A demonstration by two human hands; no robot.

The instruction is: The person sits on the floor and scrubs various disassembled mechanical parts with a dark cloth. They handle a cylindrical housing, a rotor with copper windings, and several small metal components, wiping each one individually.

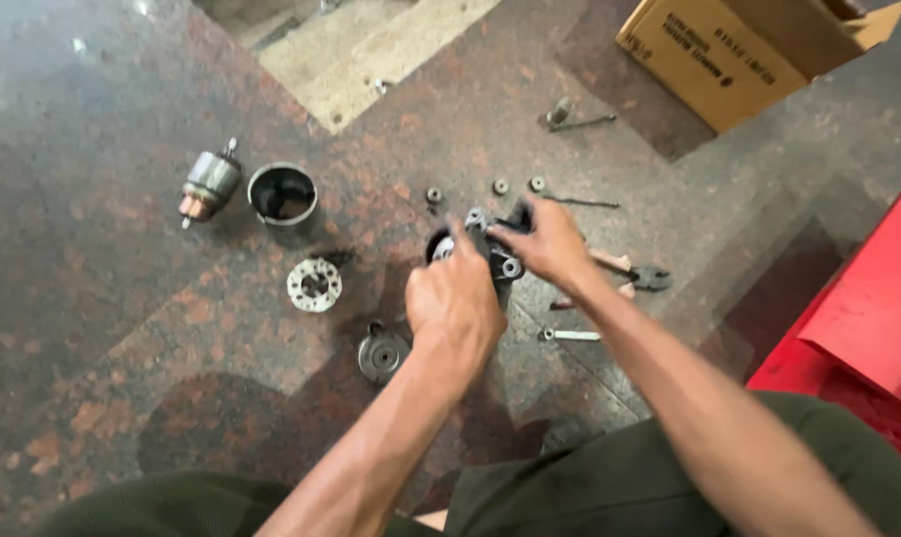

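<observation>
Both hands meet over a grey and black metal motor housing [497,255] resting on the stone floor. My left hand [454,298] is closed, with its fingers pressed on the near left side of the housing. My right hand [547,242] grips the housing's far right side, thumb and fingers wrapped on its dark end. The part under my palms is mostly hidden.
On the floor lie an armature [209,185], a black cylinder casing [282,193], a round brush plate [314,284], a grey end cap [382,355], small nuts [500,186], long bolts [570,335] and pliers [637,275]. A cardboard box [737,52] stands far right, a red thing [868,308] beside me.
</observation>
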